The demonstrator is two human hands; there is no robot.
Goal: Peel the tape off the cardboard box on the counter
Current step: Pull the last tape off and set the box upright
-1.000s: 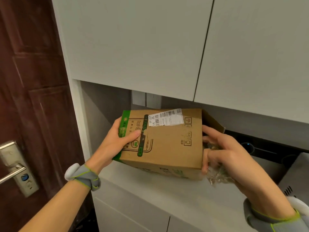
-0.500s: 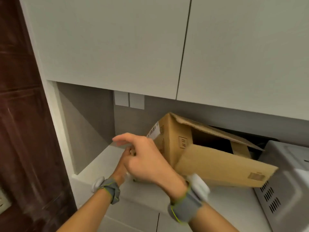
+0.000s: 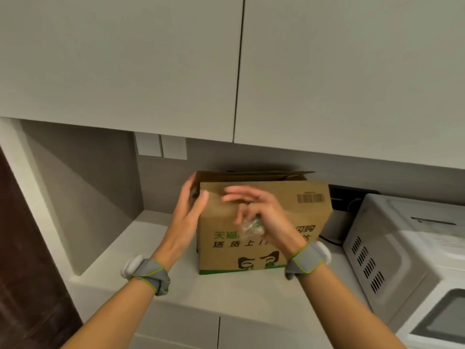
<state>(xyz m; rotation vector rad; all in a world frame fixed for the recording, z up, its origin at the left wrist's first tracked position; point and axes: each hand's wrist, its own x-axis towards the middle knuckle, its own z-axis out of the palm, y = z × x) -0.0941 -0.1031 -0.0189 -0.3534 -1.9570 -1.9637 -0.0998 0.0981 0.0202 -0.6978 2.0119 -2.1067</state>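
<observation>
- The right hand [image 3: 263, 212] is clutching a crumpled wad of clear tape [image 3: 251, 226] in its curled lower fingers, while its other fingers are stretching out, blurred, in front of the cardboard box [image 3: 302, 217].
- The left hand [image 3: 187, 215] is lying flat against the box's upper left edge, fingers straight and gripping nothing.
- The box is standing upright on the pale counter [image 3: 226, 288], top flaps raised and its printed front facing the camera.
- Grey wristbands are wrapping both wrists.
- A white microwave [image 3: 402, 248] is sitting on the counter just right of the box.
- Wall switches [image 3: 161, 148] are showing behind it, and white upper cabinets [image 3: 125, 59] are hanging above.
</observation>
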